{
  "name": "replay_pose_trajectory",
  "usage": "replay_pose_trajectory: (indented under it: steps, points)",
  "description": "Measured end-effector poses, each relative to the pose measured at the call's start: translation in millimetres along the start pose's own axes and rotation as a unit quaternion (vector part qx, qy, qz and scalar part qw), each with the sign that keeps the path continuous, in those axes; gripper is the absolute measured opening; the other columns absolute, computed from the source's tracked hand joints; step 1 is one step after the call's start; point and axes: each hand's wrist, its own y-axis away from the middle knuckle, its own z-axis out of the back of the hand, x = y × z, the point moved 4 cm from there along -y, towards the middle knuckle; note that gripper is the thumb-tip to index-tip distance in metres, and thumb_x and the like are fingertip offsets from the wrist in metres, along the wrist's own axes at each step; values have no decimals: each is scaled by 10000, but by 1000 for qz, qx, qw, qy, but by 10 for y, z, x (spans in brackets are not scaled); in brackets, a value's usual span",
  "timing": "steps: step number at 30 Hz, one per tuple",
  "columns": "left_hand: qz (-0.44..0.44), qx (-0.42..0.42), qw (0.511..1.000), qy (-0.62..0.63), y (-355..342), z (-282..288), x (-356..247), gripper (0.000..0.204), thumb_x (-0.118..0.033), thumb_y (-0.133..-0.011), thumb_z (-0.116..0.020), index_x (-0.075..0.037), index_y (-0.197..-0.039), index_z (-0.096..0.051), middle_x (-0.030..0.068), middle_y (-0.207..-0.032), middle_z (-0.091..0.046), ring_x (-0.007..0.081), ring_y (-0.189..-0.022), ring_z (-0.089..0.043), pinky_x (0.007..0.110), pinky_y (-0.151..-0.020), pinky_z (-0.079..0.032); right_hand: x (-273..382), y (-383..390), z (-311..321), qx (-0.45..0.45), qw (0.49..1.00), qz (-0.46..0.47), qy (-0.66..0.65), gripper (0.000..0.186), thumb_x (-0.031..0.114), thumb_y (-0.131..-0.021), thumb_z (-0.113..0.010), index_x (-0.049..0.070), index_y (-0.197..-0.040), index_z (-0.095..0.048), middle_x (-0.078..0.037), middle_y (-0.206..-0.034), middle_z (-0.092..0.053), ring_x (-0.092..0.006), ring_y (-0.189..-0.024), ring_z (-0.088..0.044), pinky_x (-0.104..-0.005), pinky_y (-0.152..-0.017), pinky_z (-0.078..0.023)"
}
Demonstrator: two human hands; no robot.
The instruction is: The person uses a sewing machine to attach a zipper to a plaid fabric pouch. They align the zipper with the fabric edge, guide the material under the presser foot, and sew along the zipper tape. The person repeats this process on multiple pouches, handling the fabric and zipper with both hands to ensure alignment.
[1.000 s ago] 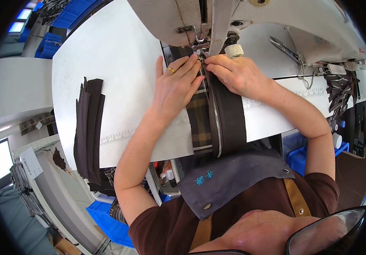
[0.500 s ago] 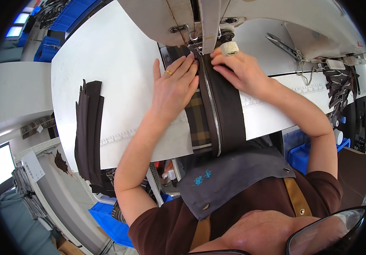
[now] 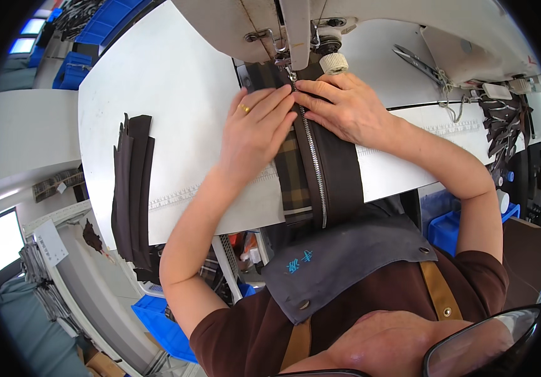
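A long metal zipper (image 3: 315,157) runs toward me from under the sewing machine (image 3: 233,25). Dark brown fabric (image 3: 339,176) lies along its right side, with brown plaid fabric (image 3: 294,182) on the left. My left hand (image 3: 251,129), wearing a ring, rests over the plaid piece with straight fingers, tips beside the zipper. From the right, my right hand (image 3: 353,110) reaches across the brown fabric, fingers stretched and slightly apart, tips at the zipper teeth. Just beyond the fingertips is the presser foot (image 3: 292,74), over the zipper's far end.
A stack of dark fabric strips (image 3: 133,188) lies on the white table (image 3: 182,144) at left. Scissors (image 3: 418,65) rest at the machine's right, near tangled cord (image 3: 449,103). Dark scraps (image 3: 503,129) hang at the far right. Blue bins (image 3: 163,330) stand below the table.
My right hand has come nearer and leftward, from beside the presser foot onto the zipper's edge. My left hand has shifted slightly back toward me. The zipper's far end shows more.
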Motion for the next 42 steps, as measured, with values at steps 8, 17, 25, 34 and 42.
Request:
replay_pose_trajectory:
  steps: [8,17,25,34,42]
  points:
    - [-53,11,993,-109,-89,-119,50,258,-150,-833,-628,-59,-1075,-619,23,-1182,-600,178,-1043,-561,522,-966,-315,-11,4,11,3,1000,-4,2,359,211,-737,-699,80,-1066,-637,4,-1040,-584,-185,-851,-504,-303,-733,-456]
    - [-24,-27,997,-71,-150,-166,103,164,-75,-809,-595,-62,-971,-611,35,-1126,-619,217,-983,-576,460,-948,-359,-14,-26,7,0,1000,1,-11,323,192,-745,-684,77,-1042,-632,-19,-1038,-582,-204,-884,-520,-321,-782,-461]
    - [20,-3,976,-215,524,408,-20,217,-147,-823,-611,-73,-1027,-627,36,-1106,-629,211,-980,-600,523,-954,-335,-2,-36,19,36,999,2,-4,321,139,-760,-667,55,-1064,-610,-49,-1122,-575,-240,-943,-534,-357,-800,-460]
    - [462,-97,859,-198,1794,1634,1437,214,-235,-911,-550,-38,-973,-607,155,-911,-659,327,-867,-623,388,-732,-455,38,-63,33,40,999,13,1,320,110,-763,-667,43,-1070,-608,-47,-1132,-579,-242,-936,-542,-361,-792,-460]
    - [212,-173,940,-202,1529,1446,684,173,-55,-795,-644,30,-945,-657,141,-917,-675,206,-715,-625,307,-673,-491,17,-27,33,21,1000,15,15,304,158,-775,-668,52,-1057,-635,-48,-1113,-599,-239,-936,-548,-350,-783,-468]
